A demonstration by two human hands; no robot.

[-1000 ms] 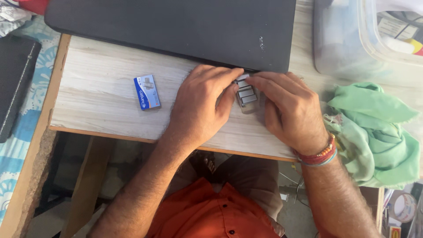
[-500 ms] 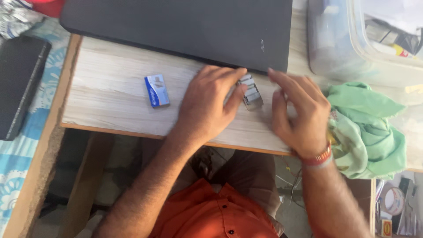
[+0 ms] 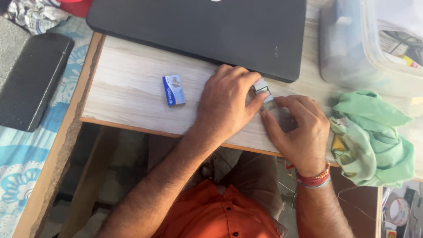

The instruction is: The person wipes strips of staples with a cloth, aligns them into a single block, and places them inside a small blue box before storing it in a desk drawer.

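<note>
Hands meet over one small grey metal block (image 3: 263, 92) lying flat on the pale wood-grain tabletop (image 3: 128, 92), just in front of the near edge of one closed black laptop (image 3: 198, 31). The left hand (image 3: 227, 103) rests palm-down on the tabletop, its fingers (image 3: 244, 79) curled over the block's left side and its thumb pressed against the block from below, so the fingers are closed on it. The right hand (image 3: 299, 128) lies just to the right, thumb and forefinger pinched at the block's lower end; what lies under that palm is hidden. The block looks ridged into a few strips, though how many cannot be told, since both hands cover much of it.

One small blue and white box (image 3: 173, 90) lies flat on the tabletop to the left of the left hand, near it but apart. One crumpled green cloth (image 3: 374, 132) sits at the right end of the tabletop, just beside the right hand. One clear plastic container (image 3: 365, 44) stands behind the cloth, to the right of the laptop. One dark flat case (image 3: 33, 79) lies off the tabletop at the far left, on a blue patterned fabric (image 3: 17, 176). The right wrist wears a few red and orange bands (image 3: 313, 178). One roll of tape (image 3: 398, 209) shows at the lower right corner, below the tabletop.
</note>
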